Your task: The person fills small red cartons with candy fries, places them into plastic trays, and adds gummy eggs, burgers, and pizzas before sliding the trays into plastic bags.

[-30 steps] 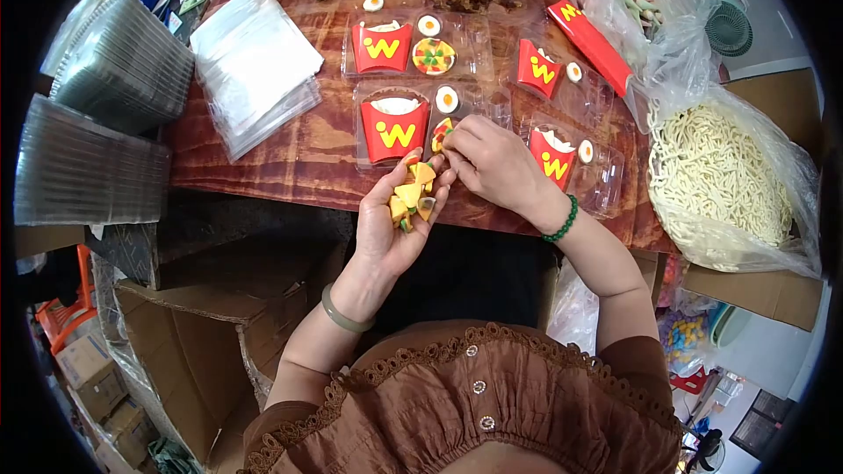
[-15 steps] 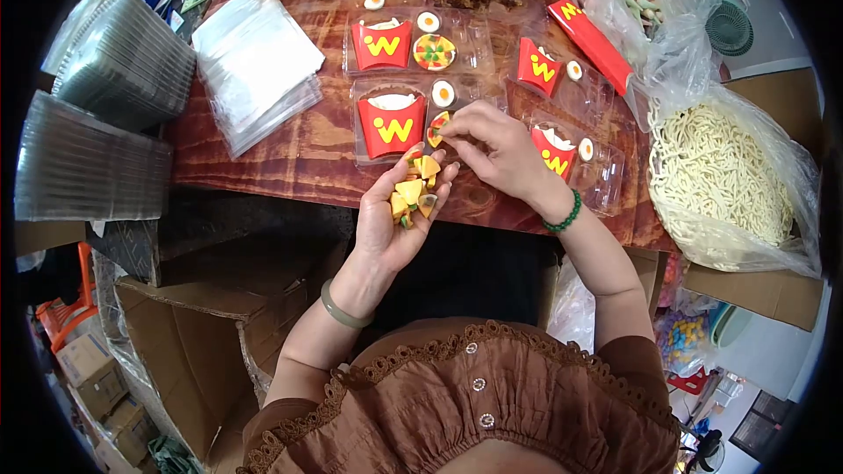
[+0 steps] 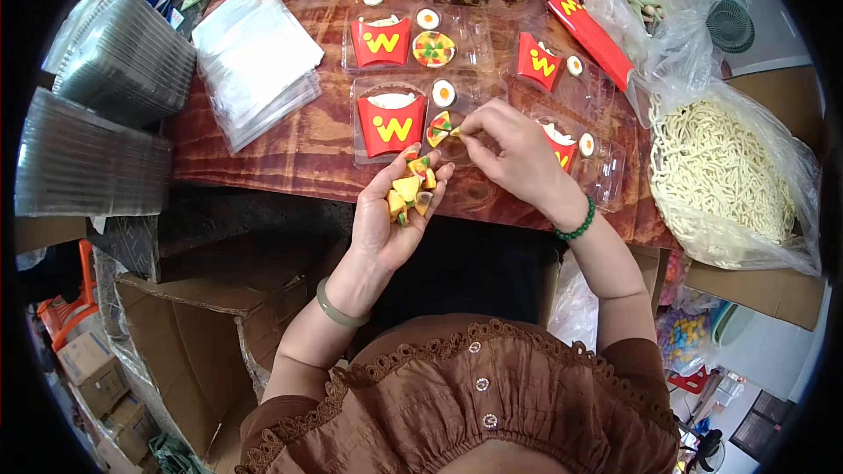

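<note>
My left hand (image 3: 391, 215), palm up, cups several small yellow wedge pieces (image 3: 407, 189) with red and green bits. My right hand (image 3: 518, 154) pinches one small wedge (image 3: 454, 132) beside a part-formed pizza disc (image 3: 438, 128). That disc lies in a clear tray, next to a red carton (image 3: 391, 125) with a yellow mark and a fried-egg piece (image 3: 443, 93). Behind it, another tray holds a red carton (image 3: 381, 42), an egg piece (image 3: 428, 19) and a full round pizza (image 3: 434, 49). Two more trays with cartons (image 3: 538, 61) and eggs (image 3: 574, 66) lie to the right.
Stacked clear trays (image 3: 92, 158) stand at the left beside clear plastic sleeves (image 3: 256, 57). A bag of pale noodle-like strands (image 3: 724, 175) is at the right, near flat red cartons (image 3: 593, 39). An open cardboard box (image 3: 180, 333) sits below the table.
My right hand has shifted slightly right and down from the disc, and a small wedge now shows at its fingertips. My left hand has barely moved.
</note>
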### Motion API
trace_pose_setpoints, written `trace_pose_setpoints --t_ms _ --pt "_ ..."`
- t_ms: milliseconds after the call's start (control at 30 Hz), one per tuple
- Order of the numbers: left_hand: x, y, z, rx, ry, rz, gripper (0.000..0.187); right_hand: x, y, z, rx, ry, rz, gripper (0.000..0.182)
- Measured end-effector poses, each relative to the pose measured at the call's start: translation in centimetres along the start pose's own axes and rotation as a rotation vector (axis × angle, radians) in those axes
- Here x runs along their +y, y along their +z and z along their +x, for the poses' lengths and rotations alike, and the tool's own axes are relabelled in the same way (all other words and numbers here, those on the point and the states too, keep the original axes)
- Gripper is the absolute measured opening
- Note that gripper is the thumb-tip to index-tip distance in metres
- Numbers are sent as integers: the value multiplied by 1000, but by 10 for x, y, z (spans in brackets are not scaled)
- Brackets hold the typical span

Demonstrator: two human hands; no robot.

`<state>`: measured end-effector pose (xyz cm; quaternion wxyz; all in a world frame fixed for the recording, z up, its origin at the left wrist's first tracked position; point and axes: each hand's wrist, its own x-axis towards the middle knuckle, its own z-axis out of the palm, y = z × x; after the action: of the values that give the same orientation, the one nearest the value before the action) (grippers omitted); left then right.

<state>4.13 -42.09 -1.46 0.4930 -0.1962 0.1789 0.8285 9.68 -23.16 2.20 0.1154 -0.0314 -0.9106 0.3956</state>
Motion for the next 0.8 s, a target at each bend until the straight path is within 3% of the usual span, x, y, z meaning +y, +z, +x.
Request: trace_pose_setpoints --t_ms 67,100,200,300,500,633,800 --pt "-2 1 2 -11 -9 0 32 14 13 0 -24 -294 -196 13" --pt "-3 1 3 -18 -13 -4 32 19 18 -3 -74 -309 -188 13" --pt "-4 -4 6 -19 -7 2 32 17 13 -5 -70 -136 35 15" --pt "-5 -1 5 6 -6 12 32 20 6 -7 -69 -15 -86 15" --pt "-6 -2 7 -12 2 37 33 27 15 -5 -103 -129 -100 16" --pt "-4 -1 7 -11 -32 18 35 21 15 -5 -103 -43 -54 17" --pt "-5 -1 7 -29 -3 52 36 17 16 -8 -90 -106 -283 15"
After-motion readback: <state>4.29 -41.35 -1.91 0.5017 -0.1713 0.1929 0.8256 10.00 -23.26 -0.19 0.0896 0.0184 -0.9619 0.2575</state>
